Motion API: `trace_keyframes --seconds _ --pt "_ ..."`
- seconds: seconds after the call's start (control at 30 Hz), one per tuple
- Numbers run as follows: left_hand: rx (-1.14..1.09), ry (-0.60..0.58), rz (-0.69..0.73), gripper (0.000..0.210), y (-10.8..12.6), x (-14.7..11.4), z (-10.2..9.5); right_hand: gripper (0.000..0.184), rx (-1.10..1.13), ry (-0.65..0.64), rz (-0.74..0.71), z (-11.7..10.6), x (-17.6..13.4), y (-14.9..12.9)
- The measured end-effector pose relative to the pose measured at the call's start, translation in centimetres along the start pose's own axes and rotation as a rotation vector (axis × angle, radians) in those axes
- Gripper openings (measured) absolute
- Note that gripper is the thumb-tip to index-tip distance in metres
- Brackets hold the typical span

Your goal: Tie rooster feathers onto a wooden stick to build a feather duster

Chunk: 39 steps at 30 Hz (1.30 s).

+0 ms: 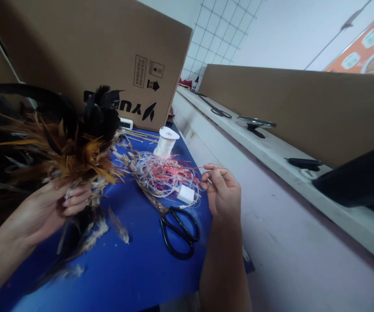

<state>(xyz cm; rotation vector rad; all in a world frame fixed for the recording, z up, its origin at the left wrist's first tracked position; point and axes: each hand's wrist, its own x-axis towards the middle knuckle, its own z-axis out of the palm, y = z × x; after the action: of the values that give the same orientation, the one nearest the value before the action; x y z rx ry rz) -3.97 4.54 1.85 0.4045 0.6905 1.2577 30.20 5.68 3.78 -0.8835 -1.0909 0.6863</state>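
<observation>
My left hand is closed around the base of a bunch of brown, orange and black feathers. At the right edge of a tangle of red and white strings, my right hand pinches a red string that runs back into the pile. Below the tangle lies a pair of black-handled scissors, its blades pointing up and left under the edge of the strings. A white charger plug sits at the tangle's near side. Behind it stands a white spool.
Loose feathers are scattered on the blue tabletop. A large cardboard box rises at the back left. Along the right, a white ledge holds another pair of scissors and a black cylinder.
</observation>
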Motion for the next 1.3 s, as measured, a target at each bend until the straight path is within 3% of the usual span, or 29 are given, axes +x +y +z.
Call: trace_keyframes --seconds 0.17,0.57,0.83,1.1,1.3 --pt "0.247 -0.056 0.061 0.024 0.2 0.0 0.4 0.019 0.05 0.016 0.012 0.0 0.0 -0.6" --pt "0.253 -0.001 0.066 0.036 0.0 0.0 0.4 0.022 0.408 -0.031 0.045 -0.3 -0.4 -1.8" --pt "0.238 -0.046 0.086 0.032 0.0 0.1 0.1 0.013 0.539 -0.002 0.001 -1.2 -0.5 -1.8" --pt "0.239 -0.079 0.119 0.03 0.0 0.4 0.0 0.022 0.338 -0.021 0.003 -0.7 -0.5 -1.0" --pt "0.17 -0.088 0.146 0.035 0.3 0.3 -0.2 0.02 -0.219 0.134 -0.047 0.5 0.0 1.2"
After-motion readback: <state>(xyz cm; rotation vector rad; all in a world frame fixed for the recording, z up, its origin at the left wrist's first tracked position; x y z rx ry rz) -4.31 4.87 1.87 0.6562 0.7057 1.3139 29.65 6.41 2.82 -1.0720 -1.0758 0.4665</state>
